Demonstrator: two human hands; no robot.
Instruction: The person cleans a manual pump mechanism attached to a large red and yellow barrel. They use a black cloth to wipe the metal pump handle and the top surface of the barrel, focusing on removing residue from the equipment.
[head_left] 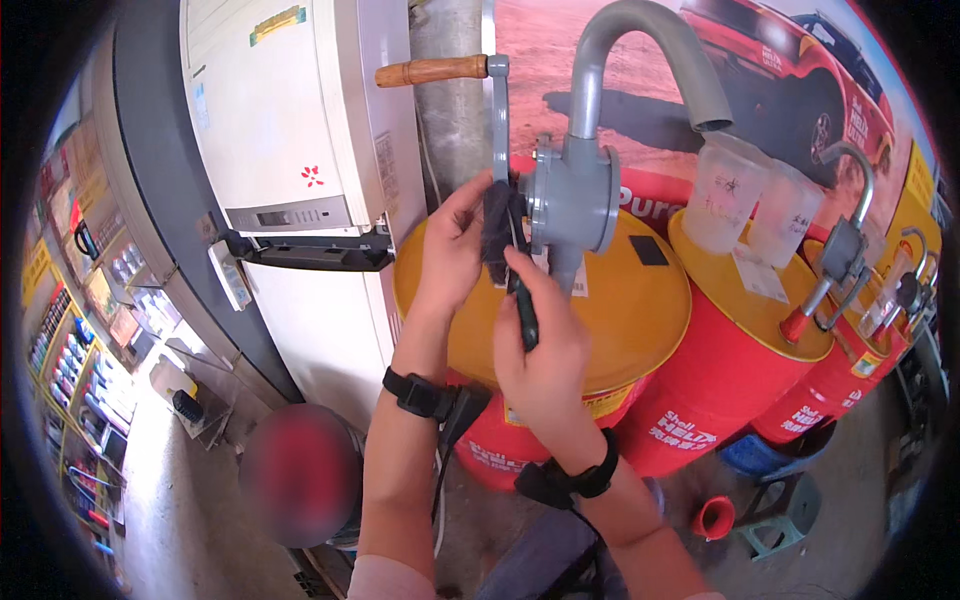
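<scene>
In front of me a grey rotary hand pump stands upright on a red drum with a yellow top. Its crank arm points up and ends in a wooden handle. My left hand is closed around a dark, cloth-like piece at the lower end of the crank arm, beside the pump body. My right hand grips a screwdriver by its dark handle. The shaft runs upward against the dark piece; its tip is hard to make out.
The pump's curved spout reaches right, towards two translucent jugs on the neighbouring drum. More red drums with pumps stand further right. At left is a white cabinet-like appliance. A red funnel and green stool are on the floor.
</scene>
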